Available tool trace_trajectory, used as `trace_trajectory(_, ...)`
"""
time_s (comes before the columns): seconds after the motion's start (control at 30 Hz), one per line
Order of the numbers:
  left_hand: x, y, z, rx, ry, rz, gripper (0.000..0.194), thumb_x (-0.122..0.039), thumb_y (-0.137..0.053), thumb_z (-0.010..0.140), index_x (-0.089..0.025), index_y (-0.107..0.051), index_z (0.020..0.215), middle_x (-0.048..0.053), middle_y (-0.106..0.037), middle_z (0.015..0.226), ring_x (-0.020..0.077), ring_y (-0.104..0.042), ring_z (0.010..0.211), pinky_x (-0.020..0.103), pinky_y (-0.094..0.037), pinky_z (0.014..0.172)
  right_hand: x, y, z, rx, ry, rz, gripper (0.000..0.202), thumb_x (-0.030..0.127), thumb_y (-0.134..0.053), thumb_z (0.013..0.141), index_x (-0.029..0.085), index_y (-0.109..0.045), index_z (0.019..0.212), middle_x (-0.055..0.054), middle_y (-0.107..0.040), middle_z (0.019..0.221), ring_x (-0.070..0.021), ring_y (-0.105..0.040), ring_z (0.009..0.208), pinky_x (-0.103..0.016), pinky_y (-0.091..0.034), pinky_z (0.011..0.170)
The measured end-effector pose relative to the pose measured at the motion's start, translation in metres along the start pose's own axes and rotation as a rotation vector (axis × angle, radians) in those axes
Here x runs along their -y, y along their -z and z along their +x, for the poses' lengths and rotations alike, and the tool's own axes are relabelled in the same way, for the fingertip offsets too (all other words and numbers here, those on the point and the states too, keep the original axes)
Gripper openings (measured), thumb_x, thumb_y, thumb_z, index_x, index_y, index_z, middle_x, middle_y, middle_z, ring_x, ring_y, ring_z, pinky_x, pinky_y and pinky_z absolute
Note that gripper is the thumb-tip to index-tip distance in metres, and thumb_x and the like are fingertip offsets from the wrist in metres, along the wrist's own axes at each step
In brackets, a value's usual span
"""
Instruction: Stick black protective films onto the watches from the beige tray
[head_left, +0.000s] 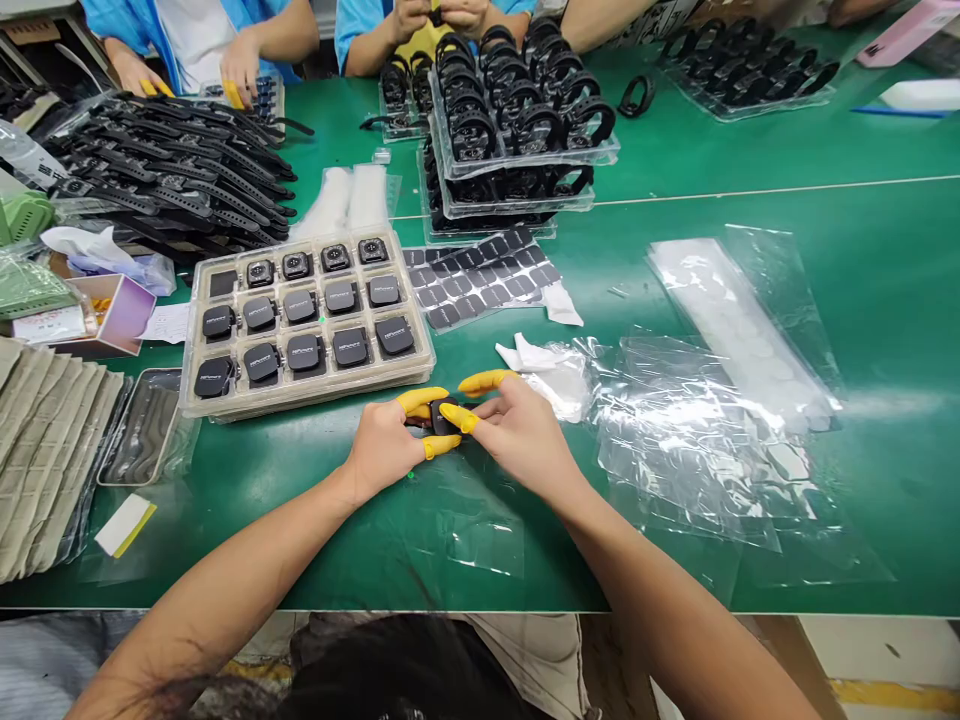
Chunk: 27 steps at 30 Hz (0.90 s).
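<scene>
"What's in hand?"

"One black watch case (437, 421), right between the fingers: the left hand (386, 445) pinches it, thumb and forefinger parted only by its width; the right hand (525, 435) has its thumb across the face, forefinger raised. Whether it grips underneath, I can't tell."

"How far along?"

"Look just beyond those fingers, leftward: in the tray (315, 388), ten lettered cases (304, 352) seem done. Four plain ones (334, 258), in the row farthest from the fingers, look left to do."
</scene>
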<state>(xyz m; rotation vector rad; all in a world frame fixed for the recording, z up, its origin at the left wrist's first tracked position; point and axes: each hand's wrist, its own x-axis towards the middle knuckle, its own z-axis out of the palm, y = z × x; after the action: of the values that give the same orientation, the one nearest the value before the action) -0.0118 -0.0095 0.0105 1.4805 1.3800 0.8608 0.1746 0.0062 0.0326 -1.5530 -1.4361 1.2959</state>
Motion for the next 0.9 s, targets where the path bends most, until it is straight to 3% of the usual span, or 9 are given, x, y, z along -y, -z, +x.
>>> trace_trajectory(0.13, 0.000, 0.001, 0.001, 0.041, -0.005, -0.118, 0.058, -0.029, -0.089, 0.063, -0.023, -0.074, 0.119, 0.002, -0.081, 0.100, 0.0201, -0.077, 0.088, 0.031, -0.063, 0.087, 0.000, 0.001, -0.001, 0.132, 0.001, 0.037, 0.056, 0.044, -0.081, 0.074, 0.026, -0.058, 0.122, -0.003, -0.068, 0.098, -0.0169, -0.068, 0.071, -0.030, -0.056, 0.061)
trace_trajectory(0.23, 0.000, 0.002, 0.002, 0.092, -0.015, -0.185, 0.062, -0.031, -0.091, 0.062, -0.023, -0.073, 0.121, 0.002, -0.080, 0.103, 0.0203, -0.077, 0.090, 0.031, -0.062, 0.088, -0.002, -0.002, 0.000, 0.154, 0.002, 0.084, 0.044, 0.046, -0.075, 0.080, 0.024, -0.061, 0.115, -0.003, -0.069, 0.094, -0.0168, -0.068, 0.071, -0.029, -0.056, 0.061)
trace_trajectory(0.4, 0.001, 0.003, 0.004, 0.059, -0.002, -0.128, 0.035, -0.037, -0.075, 0.082, -0.023, -0.077, 0.114, 0.003, -0.081, 0.097, 0.0190, -0.076, 0.086, 0.029, -0.061, 0.081, -0.005, -0.006, 0.000, 0.144, 0.019, 0.057, 0.030, 0.049, -0.060, 0.093, 0.023, -0.065, 0.106, -0.003, -0.072, 0.088, -0.0179, -0.071, 0.073, -0.032, -0.059, 0.069)
trace_trajectory(0.53, 0.003, 0.005, 0.005, 0.032, -0.010, -0.059, 0.031, -0.043, -0.063, 0.092, -0.020, -0.080, 0.104, 0.003, -0.081, 0.093, 0.0194, -0.075, 0.084, 0.026, -0.058, 0.074, -0.005, -0.008, -0.002, 0.216, 0.039, 0.070, 0.041, 0.049, -0.071, 0.084, 0.022, -0.066, 0.115, -0.002, -0.071, 0.083, -0.0176, -0.069, 0.069, -0.032, -0.059, 0.066)
trace_trajectory(0.67, 0.008, 0.003, 0.008, -0.049, 0.018, -0.034, 0.047, -0.052, -0.048, 0.099, -0.016, -0.079, 0.095, 0.004, -0.079, 0.081, 0.0182, -0.073, 0.073, 0.026, -0.056, 0.065, -0.001, -0.004, -0.001, 0.190, 0.046, 0.192, 0.048, 0.050, -0.081, 0.074, 0.021, -0.068, 0.110, -0.002, -0.071, 0.077, -0.0188, -0.069, 0.068, -0.035, -0.059, 0.067)
trace_trajectory(0.8, 0.009, 0.000, 0.011, -0.036, 0.025, -0.148, 0.048, -0.049, -0.042, 0.102, -0.016, -0.076, 0.104, 0.006, -0.081, 0.086, 0.0182, -0.075, 0.078, 0.026, -0.058, 0.071, 0.029, -0.006, 0.010, 0.011, 0.164, 0.276, 0.042, 0.051, -0.081, 0.075, 0.023, -0.069, 0.104, -0.005, -0.075, 0.090, -0.0207, -0.072, 0.072, -0.038, -0.060, 0.070)
trace_trajectory(0.9, 0.008, 0.000, 0.010, -0.035, -0.023, -0.070, 0.032, -0.028, -0.048, 0.099, -0.017, -0.075, 0.087, 0.002, -0.080, 0.083, 0.0183, -0.076, 0.080, 0.024, -0.056, 0.069, 0.075, -0.041, 0.040, 0.062, 0.342, 0.052, 0.028, 0.041, -0.077, 0.081, 0.023, -0.072, 0.103, -0.006, -0.075, 0.093, -0.0223, -0.072, 0.077, -0.037, -0.059, 0.071)
